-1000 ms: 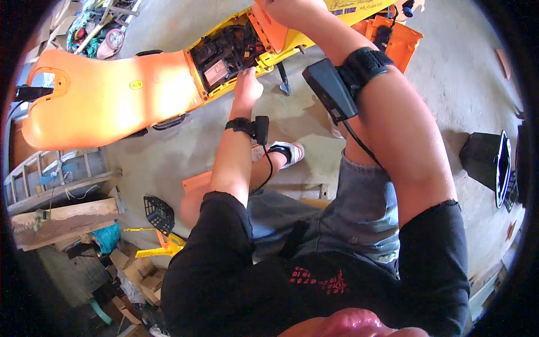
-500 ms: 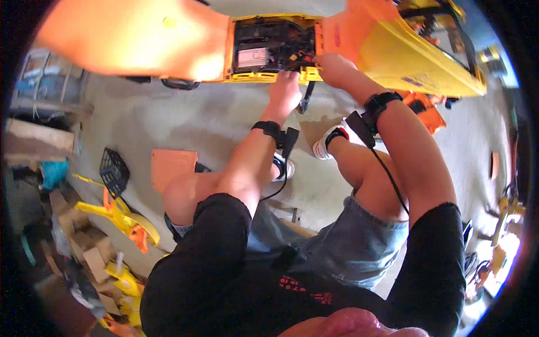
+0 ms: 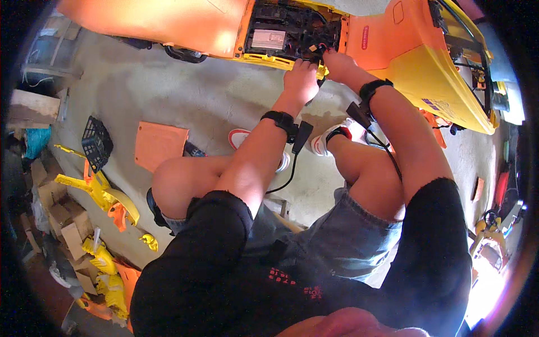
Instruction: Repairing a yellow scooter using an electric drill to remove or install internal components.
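Observation:
An open compartment (image 3: 269, 22) in a yellow-and-orange vehicle body (image 3: 415, 78) holds black parts, wiring and a silver box (image 3: 268, 39). My left hand (image 3: 300, 84) has its fingers curled at the compartment's yellow lower rim (image 3: 266, 59). Just right of it, my right hand (image 3: 339, 67) is closed among dark wires (image 3: 317, 48) at the compartment's right corner; what its fingertips hold is hidden. The long orange panel (image 3: 157, 19) extends left from the compartment.
An orange panel (image 3: 160, 143), a black mesh crate (image 3: 96, 143) and loose yellow parts (image 3: 104, 196) lie on the concrete floor, left of my legs. Cardboard (image 3: 73, 238) is piled at the lower left. Timber (image 3: 33, 106) lies along the left. Assorted objects line the right edge (image 3: 488, 224).
My view has swung, so the vehicle shifts right in the picture. My right hand has come down from the upper orange panel to the compartment's corner, beside my left hand, which stays at the rim.

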Tool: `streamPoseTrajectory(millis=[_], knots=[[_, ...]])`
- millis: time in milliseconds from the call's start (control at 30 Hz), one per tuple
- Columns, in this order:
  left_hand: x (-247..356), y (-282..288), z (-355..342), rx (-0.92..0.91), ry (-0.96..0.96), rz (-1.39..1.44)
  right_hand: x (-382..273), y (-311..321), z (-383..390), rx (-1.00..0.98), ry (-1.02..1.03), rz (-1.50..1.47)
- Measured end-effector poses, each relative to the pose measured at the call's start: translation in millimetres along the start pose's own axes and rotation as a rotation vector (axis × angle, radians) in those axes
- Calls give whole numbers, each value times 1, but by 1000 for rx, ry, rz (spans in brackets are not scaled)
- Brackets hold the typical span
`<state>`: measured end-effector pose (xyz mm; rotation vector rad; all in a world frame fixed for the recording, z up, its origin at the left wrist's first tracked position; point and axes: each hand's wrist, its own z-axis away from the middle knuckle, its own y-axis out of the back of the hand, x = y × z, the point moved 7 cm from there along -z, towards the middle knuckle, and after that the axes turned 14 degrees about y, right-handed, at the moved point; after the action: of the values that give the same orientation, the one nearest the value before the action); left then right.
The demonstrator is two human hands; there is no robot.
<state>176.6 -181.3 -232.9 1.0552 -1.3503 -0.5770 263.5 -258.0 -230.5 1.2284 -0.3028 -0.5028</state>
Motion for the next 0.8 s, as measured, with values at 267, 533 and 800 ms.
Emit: streamPoseTrajectory(millis=[267, 533, 800], knots=[[1, 3, 4, 71, -55, -22, -2, 16, 7, -39, -50, -57], [-13, 4, 0, 85, -36, -36, -20, 24, 5, -38, 30, -23], [-4, -2, -2, 74, 36, -58, 1, 27, 12, 62, -4, -85]])
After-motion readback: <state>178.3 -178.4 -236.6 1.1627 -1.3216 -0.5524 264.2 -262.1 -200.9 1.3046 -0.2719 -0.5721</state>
